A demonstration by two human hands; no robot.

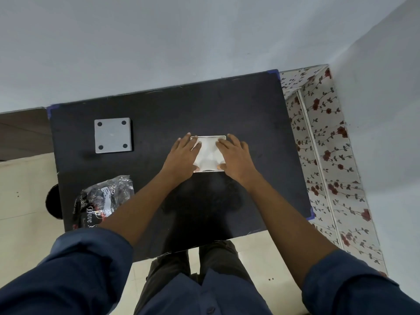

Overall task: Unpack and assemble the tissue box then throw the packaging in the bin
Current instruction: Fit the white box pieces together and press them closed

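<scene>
A white square tissue box part (209, 153) lies on the black table (159, 114), right of the middle. My left hand (181, 158) rests flat on its left edge, fingers spread. My right hand (236, 158) lies on its right edge, thumb at the near corner. Both hands press or hold the part from the sides. A grey square base piece (113, 135) with a dark round pad in each corner sits apart at the table's back left. The crumpled clear and black plastic packaging (102, 198) lies at the front left, beside my left forearm.
The table stands against a pale wall. A floral-patterned surface (325, 144) runs along the table's right side. A dark round object (53, 203) shows at the table's left edge, over a beige tiled floor.
</scene>
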